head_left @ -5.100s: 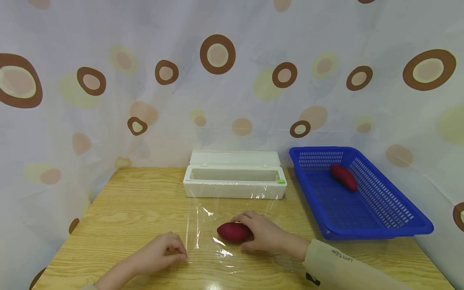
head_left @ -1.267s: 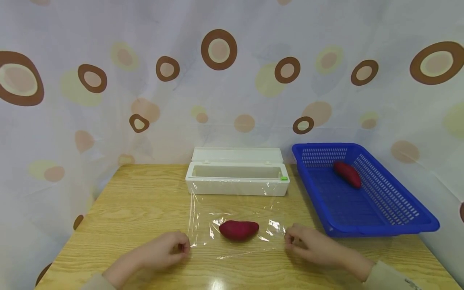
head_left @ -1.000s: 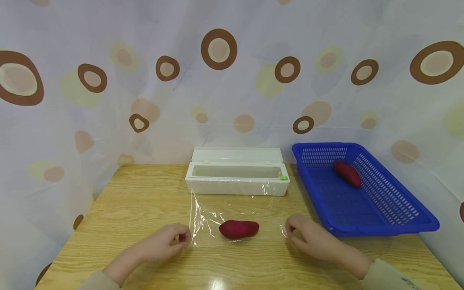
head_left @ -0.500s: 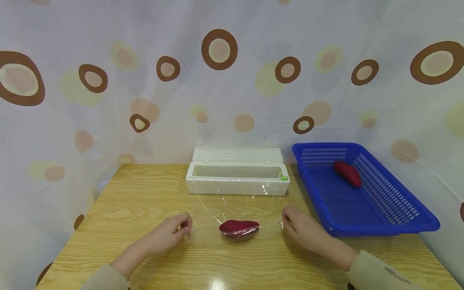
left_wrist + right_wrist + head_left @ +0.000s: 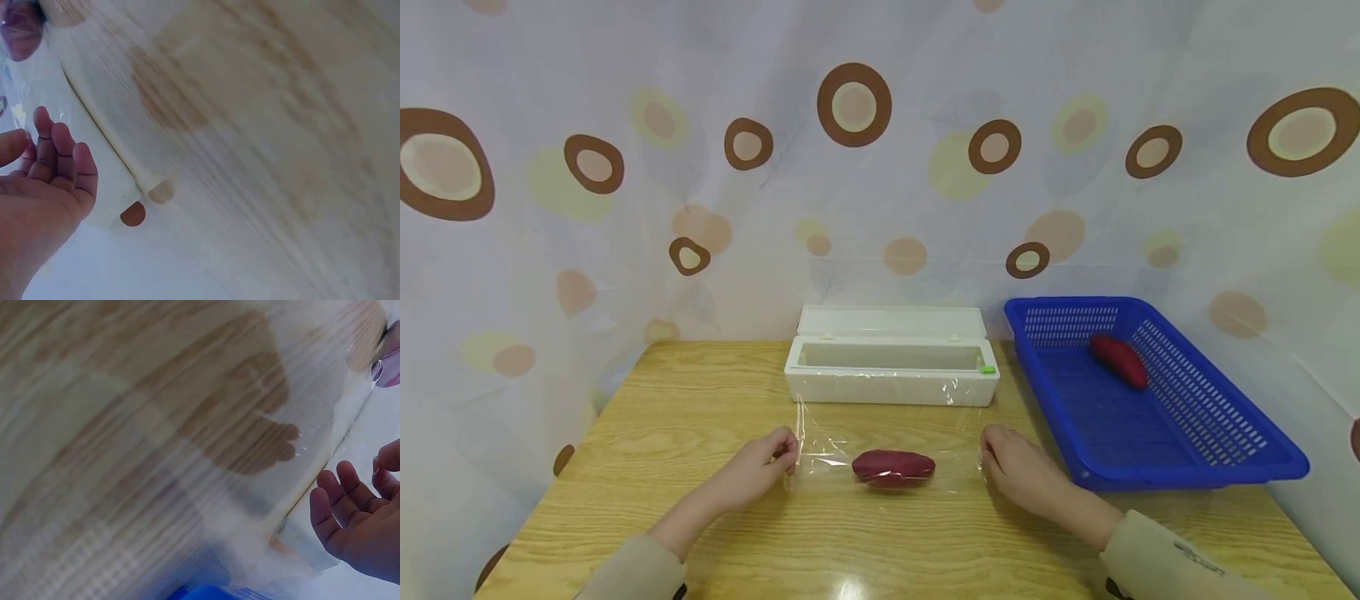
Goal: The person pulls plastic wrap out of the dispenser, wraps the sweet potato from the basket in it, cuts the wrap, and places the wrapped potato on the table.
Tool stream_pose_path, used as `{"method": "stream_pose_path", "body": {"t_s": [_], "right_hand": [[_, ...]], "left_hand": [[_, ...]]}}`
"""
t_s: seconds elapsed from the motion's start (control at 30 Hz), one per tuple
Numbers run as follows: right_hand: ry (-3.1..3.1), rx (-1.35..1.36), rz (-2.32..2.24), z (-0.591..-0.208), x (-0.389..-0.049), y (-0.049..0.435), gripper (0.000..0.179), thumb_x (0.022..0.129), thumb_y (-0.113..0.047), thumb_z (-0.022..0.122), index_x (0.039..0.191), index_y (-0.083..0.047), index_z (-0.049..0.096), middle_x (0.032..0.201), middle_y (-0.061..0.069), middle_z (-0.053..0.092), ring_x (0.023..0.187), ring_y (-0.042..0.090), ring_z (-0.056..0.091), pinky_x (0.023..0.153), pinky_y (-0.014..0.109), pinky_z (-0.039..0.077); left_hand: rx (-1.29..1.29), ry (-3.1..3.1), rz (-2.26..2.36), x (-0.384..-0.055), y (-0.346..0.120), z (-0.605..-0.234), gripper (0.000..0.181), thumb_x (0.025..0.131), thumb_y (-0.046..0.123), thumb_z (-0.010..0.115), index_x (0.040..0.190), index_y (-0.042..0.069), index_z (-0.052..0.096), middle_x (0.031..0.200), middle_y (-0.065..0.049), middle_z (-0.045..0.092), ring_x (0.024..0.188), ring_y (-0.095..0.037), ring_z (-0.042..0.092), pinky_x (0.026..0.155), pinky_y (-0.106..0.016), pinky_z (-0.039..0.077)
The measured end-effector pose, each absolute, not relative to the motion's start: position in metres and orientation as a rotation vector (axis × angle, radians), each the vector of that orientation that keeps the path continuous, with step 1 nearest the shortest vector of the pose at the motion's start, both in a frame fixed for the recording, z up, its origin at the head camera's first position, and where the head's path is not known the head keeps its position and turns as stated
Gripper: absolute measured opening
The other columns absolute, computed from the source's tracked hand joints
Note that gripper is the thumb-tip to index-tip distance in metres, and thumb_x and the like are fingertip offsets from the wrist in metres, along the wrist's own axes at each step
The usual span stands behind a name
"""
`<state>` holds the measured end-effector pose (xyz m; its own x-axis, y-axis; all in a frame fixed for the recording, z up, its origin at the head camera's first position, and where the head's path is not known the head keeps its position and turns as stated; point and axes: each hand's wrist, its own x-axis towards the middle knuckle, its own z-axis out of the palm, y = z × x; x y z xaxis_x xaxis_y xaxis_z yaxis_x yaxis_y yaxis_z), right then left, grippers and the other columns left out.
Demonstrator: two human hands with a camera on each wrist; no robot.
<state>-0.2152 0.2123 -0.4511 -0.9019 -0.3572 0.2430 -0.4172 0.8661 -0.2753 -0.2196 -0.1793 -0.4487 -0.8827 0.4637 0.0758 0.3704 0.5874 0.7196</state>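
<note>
A dark red sweet potato (image 5: 892,470) lies across the middle of the table, with clear cling film (image 5: 823,457) folded over it from the front. The film runs back to a white cling film dispenser (image 5: 891,388). At the film's left edge, my left hand (image 5: 752,471) pinches it between thumb and index finger. My right hand (image 5: 1022,471) pinches the opposite edge the same way. In the left wrist view, the other fingers (image 5: 64,140) are loosely bent. Part of the sweet potato (image 5: 390,365) shows under film at the right wrist view's edge.
The dispenser's lid (image 5: 891,320) stands raised against the patterned curtain (image 5: 902,200); a green slider (image 5: 988,369) sits at its right end. A blue plastic basket (image 5: 1187,479) to the right holds a second sweet potato (image 5: 1118,361). The wooden table (image 5: 850,550) extends in front.
Earlier my right hand let go of the sweet potato on the film and took the film's right edge. Both hands then moved away from me, bringing the film's front over the sweet potato.
</note>
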Motion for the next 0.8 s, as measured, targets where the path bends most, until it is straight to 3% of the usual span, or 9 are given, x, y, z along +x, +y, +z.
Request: {"method": "stream_pose_path", "body": {"t_s": [0.47,0.8], "right_hand": [[-2.916,0.595,0.361,-0.461,-0.221,0.206,0.016,0.087,-0.007,0.059,0.076,-0.014,0.050,0.072,-0.004,0.048,0.068,0.012,0.048,0.055,0.029,0.041],[-2.874,0.687,0.273,-0.465,-0.221,0.207,0.020,0.083,-0.007,0.064,0.072,-0.015,0.050,0.072,-0.004,0.046,0.069,0.012,0.046,0.053,0.026,0.041]], "left_hand": [[0.535,2.802,1.051,-0.231,-0.166,-0.459,0.008,0.093,0.003,0.051,0.085,0.006,0.052,0.064,0.003,0.049,0.055,-0.010,0.043,0.048,-0.021,0.034],[0.490,2.810,0.960,-0.230,-0.161,-0.459,0.009,0.092,0.005,0.055,0.084,0.006,0.054,0.066,0.002,0.050,0.059,-0.011,0.045,0.052,-0.023,0.036]]}}
